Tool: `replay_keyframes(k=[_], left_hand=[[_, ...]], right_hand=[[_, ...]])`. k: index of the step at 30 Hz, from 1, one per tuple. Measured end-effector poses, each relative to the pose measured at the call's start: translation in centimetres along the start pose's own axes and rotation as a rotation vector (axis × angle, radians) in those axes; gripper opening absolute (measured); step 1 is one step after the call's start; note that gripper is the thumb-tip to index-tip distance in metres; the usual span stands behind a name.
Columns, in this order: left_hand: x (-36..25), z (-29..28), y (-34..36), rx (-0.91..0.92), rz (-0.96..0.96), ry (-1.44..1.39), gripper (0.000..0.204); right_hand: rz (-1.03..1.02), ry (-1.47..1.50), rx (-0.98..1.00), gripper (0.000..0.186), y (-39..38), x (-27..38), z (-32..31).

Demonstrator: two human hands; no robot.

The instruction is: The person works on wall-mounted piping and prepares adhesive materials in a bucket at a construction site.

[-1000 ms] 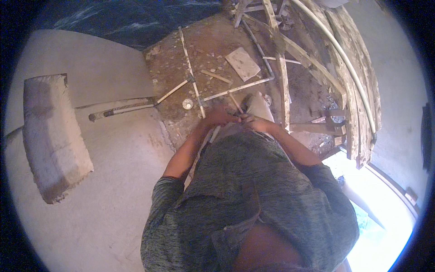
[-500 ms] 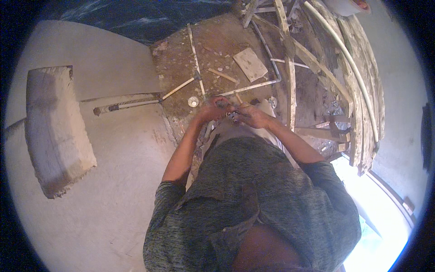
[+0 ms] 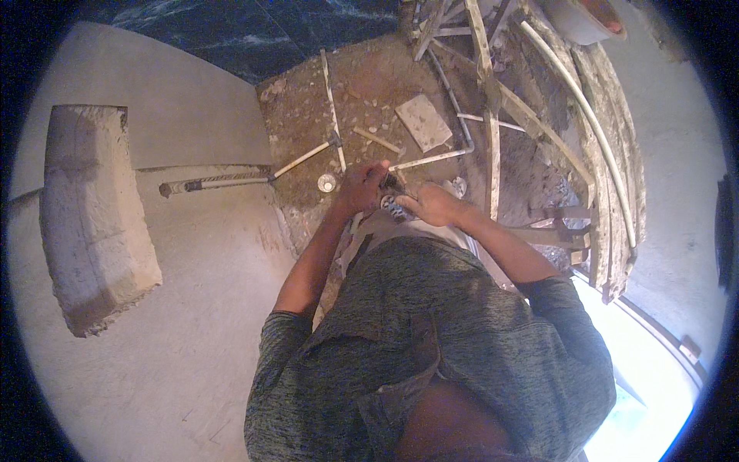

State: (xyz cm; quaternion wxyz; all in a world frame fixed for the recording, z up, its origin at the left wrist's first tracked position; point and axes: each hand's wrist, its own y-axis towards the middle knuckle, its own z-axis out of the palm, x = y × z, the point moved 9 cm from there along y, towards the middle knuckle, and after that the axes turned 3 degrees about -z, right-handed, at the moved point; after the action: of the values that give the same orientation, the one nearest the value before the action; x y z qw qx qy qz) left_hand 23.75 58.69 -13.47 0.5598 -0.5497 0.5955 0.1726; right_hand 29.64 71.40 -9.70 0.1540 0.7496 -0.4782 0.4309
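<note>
Both hands are held close together in front of my body, above the dirt floor. My left hand (image 3: 363,190) is closed, its fingers bent toward the other hand. My right hand (image 3: 433,205) is closed too, with the thumb pointing left. Between them shows a small dark thing (image 3: 394,183), too small and shaded to name. Just below it, against my light trousers, is a black-and-white patterned patch (image 3: 394,206) that I cannot make out. What lies inside either hand's grip is hidden by the fingers.
White and grey pipes (image 3: 435,152) run over the dirt floor (image 3: 362,85). Near them are a pale flat tile (image 3: 424,123), a stick (image 3: 377,140) and a small round white piece (image 3: 326,182). Wooden planks and poles (image 3: 493,146) stand at right, with a bucket (image 3: 583,19) above. A block-like ledge (image 3: 100,223) juts out left.
My left hand has turned, its fingertips now pointing farther up, and the two hands have come slightly apart. The small dark thing between them shows more plainly.
</note>
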Motion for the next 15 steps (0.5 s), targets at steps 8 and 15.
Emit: replay_keyframes(k=[8, 15], left_hand=[[-6.1, -2.5, 0.6, 0.042, 0.411, 0.123, 0.034], [-9.4, -4.7, 1.4, -0.049, 0.527, 0.091, 0.022]], right_hand=[[0.274, 0.607, 0.622, 0.054, 0.8, -1.7, 1.2], [0.237, 1.012, 0.554, 0.042, 2.1, 0.2, -0.9]])
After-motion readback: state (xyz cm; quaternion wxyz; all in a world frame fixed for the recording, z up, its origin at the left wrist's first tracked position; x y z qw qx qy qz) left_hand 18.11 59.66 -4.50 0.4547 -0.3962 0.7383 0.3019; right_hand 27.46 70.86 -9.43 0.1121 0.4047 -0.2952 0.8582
